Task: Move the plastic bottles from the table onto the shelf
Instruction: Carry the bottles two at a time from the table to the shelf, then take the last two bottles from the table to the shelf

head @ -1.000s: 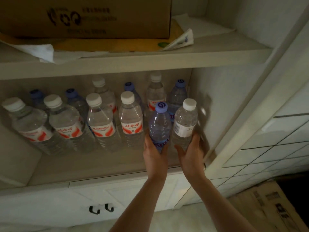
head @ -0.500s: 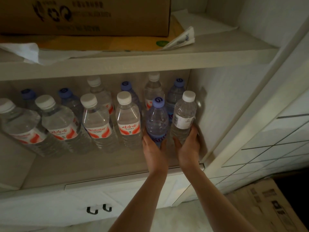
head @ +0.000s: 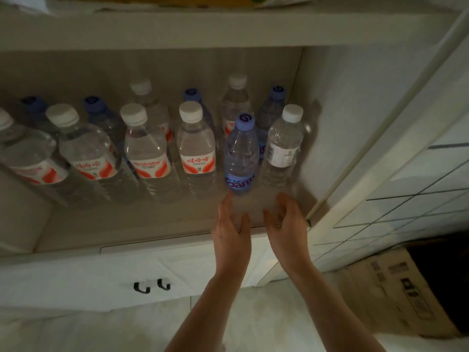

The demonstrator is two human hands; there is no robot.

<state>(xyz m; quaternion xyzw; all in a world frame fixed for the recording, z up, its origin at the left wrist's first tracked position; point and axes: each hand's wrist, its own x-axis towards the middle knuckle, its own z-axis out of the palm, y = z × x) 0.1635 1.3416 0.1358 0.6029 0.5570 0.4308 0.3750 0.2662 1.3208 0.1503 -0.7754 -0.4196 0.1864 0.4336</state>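
Observation:
A blue-capped bottle with a blue label stands upright on the shelf near its right end. Beside it on the right stands a white-capped bottle with a white label. My left hand hovers just in front of the blue-capped bottle, fingers relaxed and apart from it, holding nothing. My right hand hangs in front of the white-capped bottle, also empty. Several more bottles with red-and-white labels and blue caps fill the shelf to the left and behind.
An upper shelf board runs overhead. The cabinet side wall closes the shelf on the right. White cabinet doors with two black handles sit below. A flattened cardboard box lies on the floor at the right.
Both hands have let go of the two bottles and drawn back toward me. The bottles stay standing on the shelf. The camera has tilted downward.

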